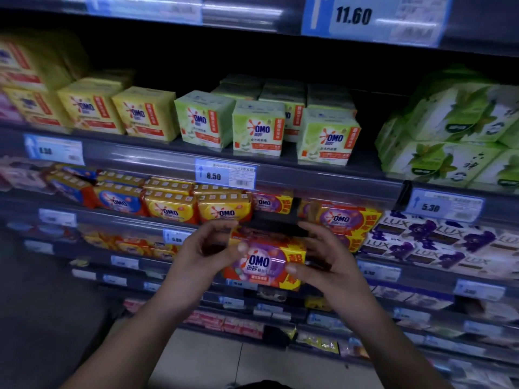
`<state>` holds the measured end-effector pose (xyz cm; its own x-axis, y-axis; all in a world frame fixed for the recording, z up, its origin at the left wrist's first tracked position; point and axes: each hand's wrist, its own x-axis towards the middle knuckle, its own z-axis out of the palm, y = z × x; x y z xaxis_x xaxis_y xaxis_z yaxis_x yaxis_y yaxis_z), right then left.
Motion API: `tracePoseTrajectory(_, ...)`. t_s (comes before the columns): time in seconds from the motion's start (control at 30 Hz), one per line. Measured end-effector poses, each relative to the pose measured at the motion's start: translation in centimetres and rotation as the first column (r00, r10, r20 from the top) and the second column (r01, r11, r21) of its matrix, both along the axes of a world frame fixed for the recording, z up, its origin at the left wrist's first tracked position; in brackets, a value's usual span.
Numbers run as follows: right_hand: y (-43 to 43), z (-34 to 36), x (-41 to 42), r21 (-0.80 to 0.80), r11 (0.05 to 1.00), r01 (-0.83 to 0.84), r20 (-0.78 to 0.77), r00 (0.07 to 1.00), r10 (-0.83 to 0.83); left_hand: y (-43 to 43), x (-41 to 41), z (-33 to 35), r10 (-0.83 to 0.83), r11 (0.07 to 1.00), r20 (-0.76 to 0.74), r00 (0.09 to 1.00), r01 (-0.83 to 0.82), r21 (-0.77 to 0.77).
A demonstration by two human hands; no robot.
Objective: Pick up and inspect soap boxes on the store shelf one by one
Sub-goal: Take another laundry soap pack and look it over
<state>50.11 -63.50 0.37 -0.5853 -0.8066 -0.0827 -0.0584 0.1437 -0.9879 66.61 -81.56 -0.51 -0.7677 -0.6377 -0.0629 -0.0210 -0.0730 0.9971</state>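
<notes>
L hand (207,249) & R hand (327,258) pinch purple OMO soap pack (265,262) by its ends.

**Store shelving: tiers and stock**

Upper tier (140,153): yellow OMO boxes (143,113) at left, green OMO boxes (258,129) in the centre, leaf-print packs (449,141) stacked at right.
Next tier: yellow OMO packs (222,210), purple OMO packs (339,220), LUX boxes (421,242) at right.
Price tags (224,175) on the rims.

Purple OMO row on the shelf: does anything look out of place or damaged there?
Only a dark gap in the purple OMO row, behind the purple OMO pack that the left hand and right hand hold. No damage shows.
</notes>
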Motion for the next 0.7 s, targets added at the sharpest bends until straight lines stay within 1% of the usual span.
tracePoseTrajectory(0.07, -0.5, 0.0, 0.6, -0.035, 0.997, 0.063, 0.012, 0.998, -0.062, 0.1, 0.6, 0.6, -0.056, 0.998, -0.009, 0.998, 0.056, -0.001)
tracePoseTrajectory(0.13, -0.8, 0.2, 1.3, -0.042, 0.996, 0.082, 0.019, 0.997, -0.081, 0.0, 1.0, 0.9, -0.091, 0.996, -0.012, 0.996, 0.091, -0.010)
tracePoseTrajectory(0.2, -0.7, 0.3, 1.8, -0.037, 0.999, -0.002, 0.020, 1.000, 0.002, -0.5, 1.3, 1.0, -0.086, 0.996, -0.029, 0.996, 0.087, 0.023)
tracePoseTrajectory(0.27, -0.5, 0.1, 2.2, -0.005, 0.994, -0.113, -0.001, 0.994, 0.113, -1.0, 1.4, 0.7, -0.063, 0.992, -0.021, 0.998, 0.065, 0.110)
tracePoseTrajectory(0.33, -0.4, -0.1, 2.6, 0.004, 0.991, -0.136, -0.029, 0.990, 0.136, -1.3, 1.5, 0.8, -0.042, 0.986, 0.021, 0.999, 0.038, 0.165)
tracePoseTrajectory(0.4, -0.6, -0.3, 3.3, -0.027, 0.998, -0.061, -0.009, 0.998, 0.061, -1.7, 1.5, 0.8, -0.080, 0.983, 0.043, 0.996, 0.071, 0.168)
tracePoseTrajectory(0.43, -0.7, -0.4, 3.7, -0.045, 0.999, 0.002, 0.046, 0.999, 0.000, -1.9, 1.6, 1.0, -0.126, 0.982, 0.044, 0.991, 0.118, 0.145)
tracePoseTrajectory(0.5, -1.1, -0.7, 4.3, -0.049, 0.987, 0.151, 0.196, 0.971, -0.138, -2.2, 1.7, 1.1, -0.215, 0.975, 0.060, 0.975, 0.211, 0.069)
tracePoseTrajectory(0.53, -1.1, -1.0, 4.4, -0.040, 0.979, 0.199, 0.223, 0.957, -0.185, -2.3, 1.7, 0.9, -0.223, 0.974, 0.065, 0.973, 0.220, 0.056)
tracePoseTrajectory(0.6, -1.2, -1.2, 4.7, -0.041, 0.971, 0.234, 0.259, 0.941, -0.215, -2.1, 1.6, 0.9, -0.205, 0.976, 0.045, 0.978, 0.201, 0.086)
tracePoseTrajectory(0.7, -1.2, -1.2, 5.0, -0.049, 0.965, 0.258, 0.355, 0.908, -0.224, -2.1, 1.5, 0.6, -0.185, 0.976, -0.012, 0.983, 0.186, 0.115)
